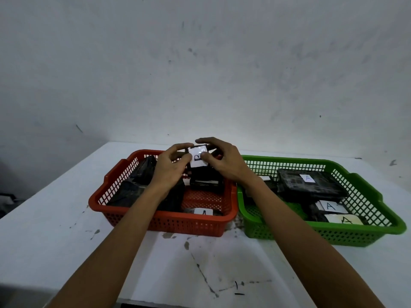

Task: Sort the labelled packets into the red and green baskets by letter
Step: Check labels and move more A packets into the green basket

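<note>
Held packet: a black packet [196,162] is held in both hands above the far part of the red basket [164,221].
Its label: a white slip [198,152] on the face turned up toward the person; a handwritten "B" in dark ink, partly under the right thumb.
Its heading: the top of the letter points toward the far wall [200,63] and the face tilts toward the person; the hands cover too much to tell the long axis.
Left hand [171,167]: fingers curled, with thumb and forefinger pinching the packet's left upper edge.
Right hand [224,161]: fingers curled over the far edge and the thumb pressed on the label.
Red basket: stands left of centre on the white worktop [66,230] and holds several black packets [142,172], most showing no label.
Slip by the near wall: a white label [203,211] peeks over the rim inside the red basket, with only the top of its letter showing, so it cannot be read.
Green basket [333,234]: stands just beside the red one, on its right, with their rims touching or nearly so.
Green basket labels: three white slips each read "A": one on the large flat packet [311,187] at the back, its long axis running left to right, one [330,206] nearer, and one [343,219] by the near wall.
</note>
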